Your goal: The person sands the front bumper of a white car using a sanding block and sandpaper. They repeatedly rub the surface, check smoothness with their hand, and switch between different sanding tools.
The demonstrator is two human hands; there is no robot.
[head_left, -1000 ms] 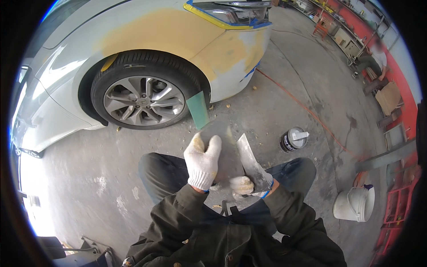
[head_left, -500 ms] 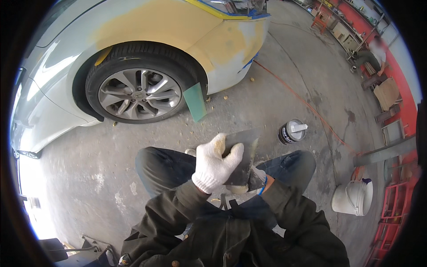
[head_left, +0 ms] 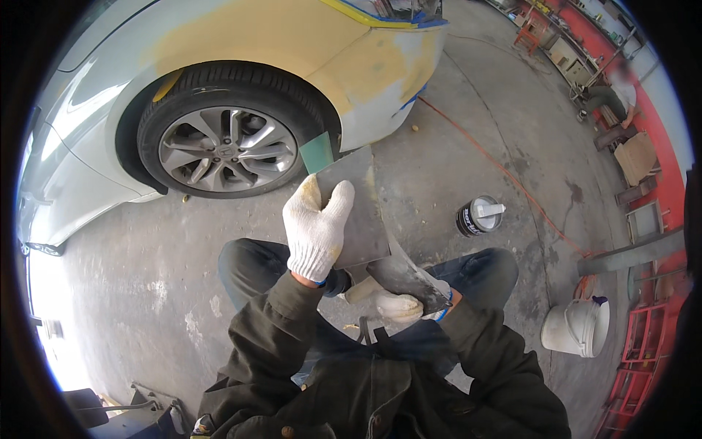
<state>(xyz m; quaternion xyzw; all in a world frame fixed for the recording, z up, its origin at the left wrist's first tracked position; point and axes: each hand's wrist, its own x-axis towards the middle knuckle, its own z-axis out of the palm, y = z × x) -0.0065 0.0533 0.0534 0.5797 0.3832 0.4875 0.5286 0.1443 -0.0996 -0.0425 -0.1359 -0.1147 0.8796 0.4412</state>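
In the head view, I see the left hand (head_left: pixel 314 227) at mid-frame, gloved thumb and fingers pinching a dark grey sheet (head_left: pixel 362 219). Lower and right of it, the right hand (head_left: pixel 402 306) curls its fingers around a scuffed grey piece (head_left: pixel 409 279). A car (head_left: pixel 278 44) fills the upper left; a tin (head_left: pixel 468 223) stands right of centre.

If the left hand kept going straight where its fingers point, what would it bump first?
The left hand would probably meet the green rectangular sheet near the front tire first, though depth is unclear.
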